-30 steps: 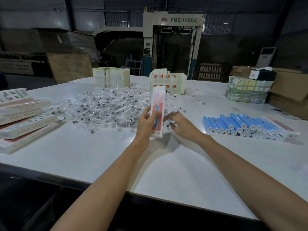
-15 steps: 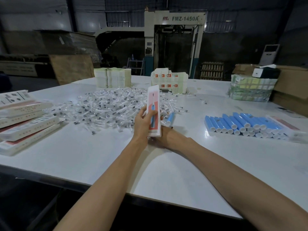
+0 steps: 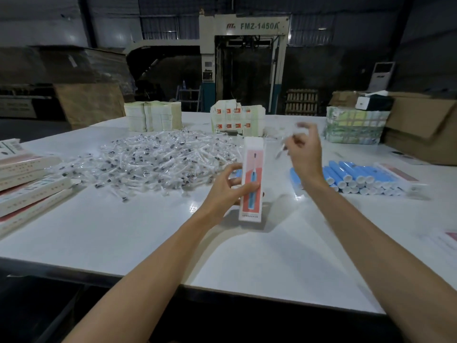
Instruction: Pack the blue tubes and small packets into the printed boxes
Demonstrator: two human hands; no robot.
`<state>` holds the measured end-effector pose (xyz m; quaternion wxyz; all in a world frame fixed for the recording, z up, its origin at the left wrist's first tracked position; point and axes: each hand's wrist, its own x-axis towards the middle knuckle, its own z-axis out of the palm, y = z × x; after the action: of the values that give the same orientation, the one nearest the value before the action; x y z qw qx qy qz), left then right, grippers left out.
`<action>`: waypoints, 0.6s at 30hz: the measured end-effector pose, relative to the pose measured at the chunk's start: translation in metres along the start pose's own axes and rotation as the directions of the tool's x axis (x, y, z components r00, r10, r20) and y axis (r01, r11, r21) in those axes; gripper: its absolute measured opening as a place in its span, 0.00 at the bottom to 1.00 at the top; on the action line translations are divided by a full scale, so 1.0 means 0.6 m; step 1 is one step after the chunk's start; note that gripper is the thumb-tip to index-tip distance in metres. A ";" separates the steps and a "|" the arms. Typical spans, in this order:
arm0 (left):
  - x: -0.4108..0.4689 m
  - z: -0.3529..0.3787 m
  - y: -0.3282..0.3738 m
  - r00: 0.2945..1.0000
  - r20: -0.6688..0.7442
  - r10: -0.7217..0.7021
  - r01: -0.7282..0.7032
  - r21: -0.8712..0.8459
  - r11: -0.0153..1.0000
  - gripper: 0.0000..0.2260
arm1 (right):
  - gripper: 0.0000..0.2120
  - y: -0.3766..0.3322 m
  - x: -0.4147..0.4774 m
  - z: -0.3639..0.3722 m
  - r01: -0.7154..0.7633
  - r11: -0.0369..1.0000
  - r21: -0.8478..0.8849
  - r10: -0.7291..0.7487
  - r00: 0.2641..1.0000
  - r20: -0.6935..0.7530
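Fingers [image 3: 234, 167] of left hand [image 3: 222, 194] clasp box [image 3: 252, 157] edges; right hand [image 3: 305, 154] pinches packet [image 3: 281, 150]

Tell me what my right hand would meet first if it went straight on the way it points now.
Probably the stack of red-and-white flat boxes at the far side. The right hand, pinching a small packet, is raised and points away and left; depth is unclear, so it may pass above them.
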<state>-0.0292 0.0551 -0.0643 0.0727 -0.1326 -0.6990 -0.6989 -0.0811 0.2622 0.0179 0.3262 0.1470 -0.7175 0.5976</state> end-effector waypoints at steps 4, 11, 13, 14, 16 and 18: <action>-0.008 0.019 -0.001 0.998 0.058 -0.006 0.001 0.075 0.997 0.28 | 0.11 -0.065 0.037 -0.035 0.045 0.969 0.242 -0.032 0.998 -0.061; -0.013 0.023 0.004 0.998 0.067 0.002 -0.007 0.063 0.998 0.24 | 0.08 -0.081 0.037 -0.019 0.124 0.988 0.095 -0.137 0.980 0.146; -0.013 0.023 0.002 0.997 0.073 0.016 -0.020 0.059 0.998 0.22 | 0.08 -0.077 0.032 -0.011 0.129 0.991 0.024 -0.131 0.968 0.212; -0.014 0.022 0.001 0.997 0.075 0.023 -0.027 0.056 0.998 0.22 | 0.08 -0.075 0.029 -0.006 0.140 0.990 -0.024 -0.130 0.961 0.245; -0.015 0.023 0.000 0.997 0.072 0.028 -0.032 0.053 0.998 0.23 | 0.08 -0.073 0.022 0.000 0.181 0.975 -0.129 -0.133 0.941 0.312; -0.014 0.023 -0.001 0.997 0.076 0.030 -0.033 0.041 0.999 0.24 | 0.07 -0.071 0.017 0.001 0.227 0.947 -0.229 -0.122 0.910 0.397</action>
<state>-0.0203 0.0684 -0.0673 0.0601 -0.1685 -0.7136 -0.6773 -0.0630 0.2532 0.0570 0.2513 0.2773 -0.8253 0.4228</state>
